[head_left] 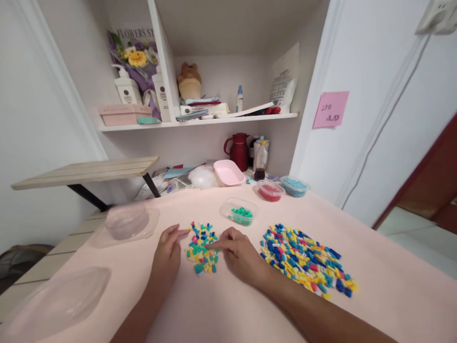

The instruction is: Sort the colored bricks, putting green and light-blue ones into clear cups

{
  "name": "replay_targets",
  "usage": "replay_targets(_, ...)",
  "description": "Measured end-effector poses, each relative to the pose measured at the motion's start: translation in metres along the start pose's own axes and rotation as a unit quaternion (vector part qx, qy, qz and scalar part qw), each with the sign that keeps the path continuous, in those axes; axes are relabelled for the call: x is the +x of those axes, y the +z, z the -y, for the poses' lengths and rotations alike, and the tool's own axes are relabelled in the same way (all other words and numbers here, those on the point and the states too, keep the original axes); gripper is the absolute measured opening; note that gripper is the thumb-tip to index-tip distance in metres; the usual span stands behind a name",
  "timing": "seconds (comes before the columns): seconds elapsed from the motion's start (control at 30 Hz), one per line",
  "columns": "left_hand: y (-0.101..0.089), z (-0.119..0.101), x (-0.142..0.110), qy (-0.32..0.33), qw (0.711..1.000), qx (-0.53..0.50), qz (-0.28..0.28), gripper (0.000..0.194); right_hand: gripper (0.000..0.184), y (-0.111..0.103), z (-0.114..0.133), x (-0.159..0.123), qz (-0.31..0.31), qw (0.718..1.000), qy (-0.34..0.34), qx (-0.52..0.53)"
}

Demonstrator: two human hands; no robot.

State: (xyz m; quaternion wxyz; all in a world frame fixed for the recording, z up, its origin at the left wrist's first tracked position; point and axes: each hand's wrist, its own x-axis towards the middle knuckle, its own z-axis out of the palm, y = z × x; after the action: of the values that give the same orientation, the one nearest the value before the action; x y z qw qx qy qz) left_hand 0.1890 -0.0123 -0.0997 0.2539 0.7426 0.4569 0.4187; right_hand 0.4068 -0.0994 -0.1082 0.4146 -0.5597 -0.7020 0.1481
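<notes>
On the pink tabletop lies a small spread of colored plastic pieces (203, 252), in green, yellow, blue, pink and white. At its left edge is my left hand (168, 247), its index finger stretched out to touch the pieces. My right hand (237, 250) reaches in from the right, with its index fingertip on the small spread and its other fingers bent. I see nothing held in either hand. Behind my right hand stands a clear tub (228, 207) with green pieces (243, 214) in it. A larger mixed pile (303, 257) lies to the right of my right forearm.
Toward the back right sit a tub of red pieces (270, 191) and a tub of blue pieces (294, 186). A pink tray (229, 172), a red jug (239, 151) and bottles (261, 162) stand behind. Clear plastic containers (127, 222) lie at the left, near a wooden shelf (87, 170).
</notes>
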Motion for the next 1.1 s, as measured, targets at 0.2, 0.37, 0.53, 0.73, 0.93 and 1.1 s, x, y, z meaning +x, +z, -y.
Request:
replay_targets(0.2,0.004,-0.005,-0.004,0.117,0.99,0.017,0.079,0.039,0.049,-0.011,0.004,-0.003,0.053,0.998,-0.031,-0.016)
replay_targets(0.37,0.014,-0.002,-0.004,0.168,0.977,0.038,0.126,0.037,0.039,-0.017,0.003,-0.004,0.031,0.998,-0.012,0.061)
replay_targets(0.53,0.015,0.002,-0.003,0.205,0.966,0.048,0.148,0.032,0.042,-0.018,0.003,-0.005,0.054,0.998,-0.027,0.035)
replay_targets(0.73,0.01,-0.006,-0.004,0.182,0.972,0.018,0.146,0.039,0.052,-0.017,0.013,-0.009,0.06,0.996,-0.055,-0.02)
replay_targets(0.93,-0.001,-0.012,-0.005,0.032,0.998,-0.051,0.002,0.032,0.049,-0.017,0.019,-0.016,0.092,0.992,-0.073,0.042)
replay_targets(1.1,-0.003,-0.013,-0.004,-0.029,0.996,-0.047,-0.075,0.031,0.05,-0.017,0.014,-0.016,0.084,0.995,-0.05,-0.008)
